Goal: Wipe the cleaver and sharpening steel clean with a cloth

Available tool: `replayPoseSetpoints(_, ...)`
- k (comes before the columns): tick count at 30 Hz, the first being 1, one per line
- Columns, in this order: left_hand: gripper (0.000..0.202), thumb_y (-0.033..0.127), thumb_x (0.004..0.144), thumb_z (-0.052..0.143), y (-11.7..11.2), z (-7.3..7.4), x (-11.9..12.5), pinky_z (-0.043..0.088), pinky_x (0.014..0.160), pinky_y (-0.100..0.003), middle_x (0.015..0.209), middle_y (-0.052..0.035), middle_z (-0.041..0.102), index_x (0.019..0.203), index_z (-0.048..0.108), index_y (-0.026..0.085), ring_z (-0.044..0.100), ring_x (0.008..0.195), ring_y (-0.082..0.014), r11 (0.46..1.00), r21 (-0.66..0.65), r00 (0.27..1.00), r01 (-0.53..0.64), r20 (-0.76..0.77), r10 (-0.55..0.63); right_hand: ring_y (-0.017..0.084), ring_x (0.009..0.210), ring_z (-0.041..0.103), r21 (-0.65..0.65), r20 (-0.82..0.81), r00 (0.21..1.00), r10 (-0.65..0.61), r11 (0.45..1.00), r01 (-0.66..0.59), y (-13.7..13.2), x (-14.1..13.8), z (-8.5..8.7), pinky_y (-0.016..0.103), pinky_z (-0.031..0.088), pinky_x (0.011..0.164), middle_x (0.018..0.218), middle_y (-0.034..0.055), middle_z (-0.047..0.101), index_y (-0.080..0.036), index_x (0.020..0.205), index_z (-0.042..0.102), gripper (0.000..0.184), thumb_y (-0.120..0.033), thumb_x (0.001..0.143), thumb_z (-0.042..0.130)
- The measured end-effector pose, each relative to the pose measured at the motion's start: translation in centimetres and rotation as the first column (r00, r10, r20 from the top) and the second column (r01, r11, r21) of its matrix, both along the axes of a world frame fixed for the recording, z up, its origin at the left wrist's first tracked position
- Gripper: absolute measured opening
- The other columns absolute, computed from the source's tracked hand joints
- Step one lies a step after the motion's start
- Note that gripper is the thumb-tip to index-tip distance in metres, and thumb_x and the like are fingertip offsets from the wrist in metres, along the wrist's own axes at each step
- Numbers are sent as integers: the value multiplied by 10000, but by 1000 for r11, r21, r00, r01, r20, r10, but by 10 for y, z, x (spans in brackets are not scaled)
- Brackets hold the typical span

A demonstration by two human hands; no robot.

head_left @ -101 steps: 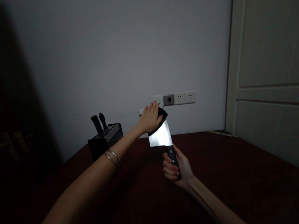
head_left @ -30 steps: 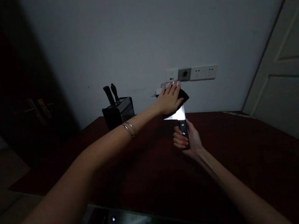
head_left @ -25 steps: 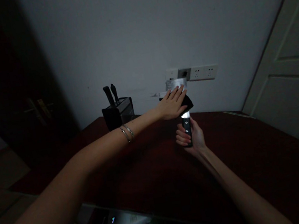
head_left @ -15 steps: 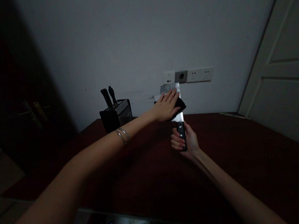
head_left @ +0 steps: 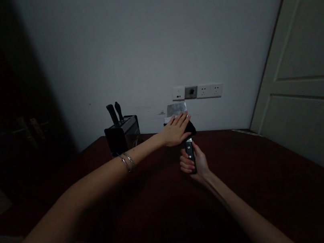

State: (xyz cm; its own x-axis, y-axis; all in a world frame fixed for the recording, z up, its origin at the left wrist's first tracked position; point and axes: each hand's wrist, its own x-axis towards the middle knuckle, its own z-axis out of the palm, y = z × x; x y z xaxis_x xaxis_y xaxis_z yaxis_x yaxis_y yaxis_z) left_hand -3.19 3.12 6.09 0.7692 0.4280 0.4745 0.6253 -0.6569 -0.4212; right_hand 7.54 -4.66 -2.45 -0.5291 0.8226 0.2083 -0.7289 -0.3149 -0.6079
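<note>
My right hand (head_left: pixel 193 166) is closed round the black handle of a cleaver (head_left: pixel 176 108), held upright over the dark red table (head_left: pixel 281 185). Only the top of the steel blade shows above my left hand. My left hand (head_left: pixel 176 130) lies flat, fingers together and stretched out, pressing a dark cloth (head_left: pixel 191 127) against the lower part of the blade, just above the handle. Two thin bracelets (head_left: pixel 126 162) sit on my left wrist.
A black knife block (head_left: pixel 122 134) with two dark handles sticking up stands at the back left of the table against the grey wall. A row of wall sockets (head_left: pixel 197 91) is behind the cleaver. A pale door (head_left: pixel 312 87) is on the right. Dim objects lie below the table's near edge.
My left hand with the cloth has slid down the blade toward the handle, so more bare blade shows above it. The view has tilted slightly; my right hand keeps its grip.
</note>
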Motion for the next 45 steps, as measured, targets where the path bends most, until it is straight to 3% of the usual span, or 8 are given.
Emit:
replayPoseSetpoints(7, 642, 456, 894, 217, 23, 21, 1, 96, 1079, -417, 1468, -175, 83, 1386, 148, 48, 56, 1353, -262, 990, -33, 984, -137, 110, 139, 31, 275, 117, -35, 23, 998, 53, 998, -52, -1, -10, -5, 137, 165, 263, 311, -84, 268, -170, 478, 449, 553, -559, 836, 288)
replayPoseSetpoints(16, 622, 453, 891, 260, -14, 2, -1, 52, 1082, -404, 1476, -151, 62, 1386, 151, 94, 19, 1358, -233, 995, 84, 999, 54, -8, -54, 22, 251, 114, -2, 37, 999, 28, 1000, -28, 6, -4, -6, 135, 159, 257, 289, -96, 280, -179, 483, 421, 547, -624, 793, 342)
replayPoseSetpoints(23, 606, 427, 899, 204, 28, 38, -8, 97, 1080, -413, 1470, -164, 94, 1386, 163, 68, 75, 1353, -249, 996, 37, 985, -86, 153, 80, 25, 247, 134, -1, 74, 995, 71, 997, -71, 1, -10, -8, 136, 157, 259, 293, -98, 277, -184, 482, 407, 553, -643, 782, 340)
replayPoseSetpoints(26, 618, 423, 897, 188, 37, 45, -5, 91, 1077, -432, 1468, -183, 78, 1386, 150, 46, 60, 1353, -265, 989, 19, 967, -150, 211, 143, 25, 246, 129, 2, 79, 994, 73, 997, -73, 1, -11, -8, 136, 156, 257, 292, -100, 277, -186, 487, 404, 552, -649, 779, 338)
replayPoseSetpoints(29, 632, 431, 895, 202, 22, 35, 2, 76, 1076, -432, 1467, -189, 69, 1384, 142, 36, 36, 1353, -273, 989, 43, 978, -141, 161, 133, 24, 248, 124, 7, 48, 997, 62, 998, -63, 2, -8, -7, 136, 158, 258, 293, -99, 278, -183, 488, 413, 544, -628, 792, 336)
replayPoseSetpoints(33, 626, 446, 891, 238, -9, 14, 6, 61, 1079, -411, 1475, -161, 50, 1387, 138, 76, 16, 1356, -248, 996, 84, 1000, -19, 16, 18, 23, 250, 119, 20, 6, 999, 35, 999, -35, 2, -5, -3, 135, 161, 258, 295, -99, 282, -180, 499, 426, 534, -611, 802, 338)
replayPoseSetpoints(35, 618, 450, 893, 239, -14, 12, 3, 62, 1081, -403, 1477, -149, 44, 1388, 137, 94, 15, 1357, -235, 996, 90, 1000, 12, -5, -12, 24, 250, 119, 25, 6, 999, 42, 999, -42, 2, -5, -2, 135, 158, 257, 297, -97, 282, -180, 499, 424, 536, -610, 806, 329)
replayPoseSetpoints(45, 617, 422, 898, 188, 41, 56, -17, 107, 1081, -413, 1466, -179, 97, 1381, 173, 39, 98, 1349, -257, 983, 34, 967, -179, 192, 170, 22, 250, 130, 12, 41, 991, 131, 991, -132, -4, -11, -6, 130, 155, 255, 300, -100, 267, -181, 487, 411, 532, -618, 787, 364)
